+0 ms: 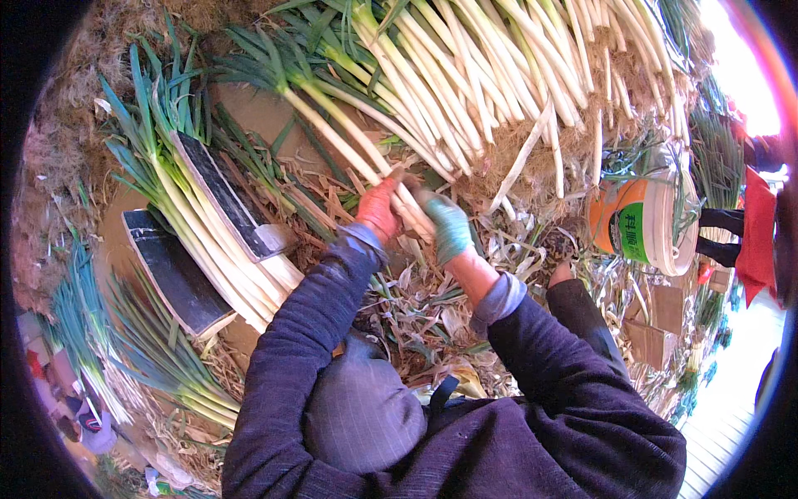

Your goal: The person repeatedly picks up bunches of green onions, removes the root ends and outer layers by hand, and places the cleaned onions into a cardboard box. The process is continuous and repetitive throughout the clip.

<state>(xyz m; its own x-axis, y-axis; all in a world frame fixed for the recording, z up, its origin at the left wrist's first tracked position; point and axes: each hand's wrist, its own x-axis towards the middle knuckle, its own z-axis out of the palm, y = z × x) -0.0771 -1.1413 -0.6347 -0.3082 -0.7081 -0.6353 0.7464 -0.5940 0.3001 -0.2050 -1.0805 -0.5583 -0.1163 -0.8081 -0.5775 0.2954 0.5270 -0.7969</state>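
Note:
My left hand (380, 211), in an orange-red glove, grips two long green onion stalks (349, 145) near their lower white ends. Their green leaves point up and left. My right hand (450, 226), in a green glove, is beside the same lower ends; its fingers are motion-blurred, so whether it grips them is unclear. Beyond both hands lies a large pile of green onions (449, 81), many with hairy roots. Left of my left forearm, a bundle of cleaner white stalks (206, 249) rests between two dark upright boards (218, 193).
Dry peeled husks (430, 312) litter the ground under my hands. An orange and white plastic bucket (670, 212) stands at the right, with cardboard (654, 312) nearby. More green onions (174, 355) lie at the lower left. Another person (96, 430) is at the far lower left.

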